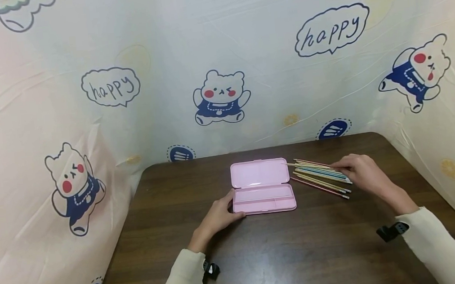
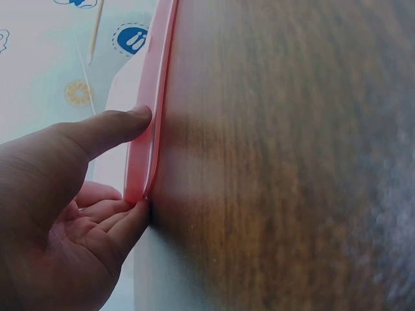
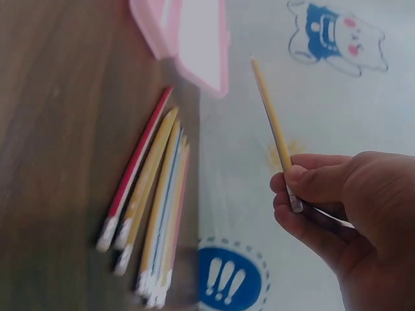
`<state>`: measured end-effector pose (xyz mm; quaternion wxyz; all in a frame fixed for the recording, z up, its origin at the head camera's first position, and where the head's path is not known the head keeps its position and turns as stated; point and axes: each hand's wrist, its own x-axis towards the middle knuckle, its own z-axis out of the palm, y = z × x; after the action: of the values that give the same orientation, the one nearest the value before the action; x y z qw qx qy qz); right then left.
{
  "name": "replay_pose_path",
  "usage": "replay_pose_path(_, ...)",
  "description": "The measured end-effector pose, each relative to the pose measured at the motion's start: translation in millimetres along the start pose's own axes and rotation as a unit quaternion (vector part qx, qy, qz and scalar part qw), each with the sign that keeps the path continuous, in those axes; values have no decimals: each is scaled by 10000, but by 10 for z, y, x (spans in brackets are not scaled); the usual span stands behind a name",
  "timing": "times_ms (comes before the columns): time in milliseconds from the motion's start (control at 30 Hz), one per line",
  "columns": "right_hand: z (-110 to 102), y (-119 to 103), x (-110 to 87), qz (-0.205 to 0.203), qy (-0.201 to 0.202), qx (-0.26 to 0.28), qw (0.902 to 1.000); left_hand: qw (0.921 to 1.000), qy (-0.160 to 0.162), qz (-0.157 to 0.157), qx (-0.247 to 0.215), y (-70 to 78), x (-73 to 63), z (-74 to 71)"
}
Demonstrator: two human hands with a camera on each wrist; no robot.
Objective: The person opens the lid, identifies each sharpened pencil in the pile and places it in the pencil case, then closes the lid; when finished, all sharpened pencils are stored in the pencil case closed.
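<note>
Two hands, two jobs. Left hand [image 1: 216, 215] held the pink pencil case [image 1: 253, 207] at its near left corner, thumb on the front wall, fingers round the end; probably an anchor against skidding on the table [image 1: 286, 254]. Right hand [image 1: 362, 173] pinched one yellow pencil [image 3: 270, 115] near its blunt end, thumb against bent fingers; a grip that far back left most of the shaft free, tip toward the case. Case lay open mid-table, lid [image 1: 258, 173] folded back. Loose pencils [image 3: 148, 178] fanned out just right of it, blunt ends toward the right hand, likely for easy pickup.

Head view blended the held pencil into the pile; right wrist view showed it raised and apart. Left wrist view confirmed thumb contact but hid the compartments, clear only from the head.
</note>
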<state>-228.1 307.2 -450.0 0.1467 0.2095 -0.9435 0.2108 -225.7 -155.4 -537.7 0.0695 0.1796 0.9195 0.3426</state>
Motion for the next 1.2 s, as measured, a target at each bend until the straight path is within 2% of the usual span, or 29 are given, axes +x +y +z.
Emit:
replay_pose_path(233,33,-254,139,-95,-172,151,9997,10000,-41,-61,-2,-12,-4,9)
replay_pose_path(467,148,-444,271,-373,-200,338,9985,10000,-29,-36,5,-13,-14,6)
replay_pose_path(867,376,-662,442,-944,-42,545,9940,9999,6,10,-146,-26,-5,9)
replay_pose_path(1200,629,-744,510,-946,-491,902,9902,9998,-27,-32,-211,-4,-9,-1)
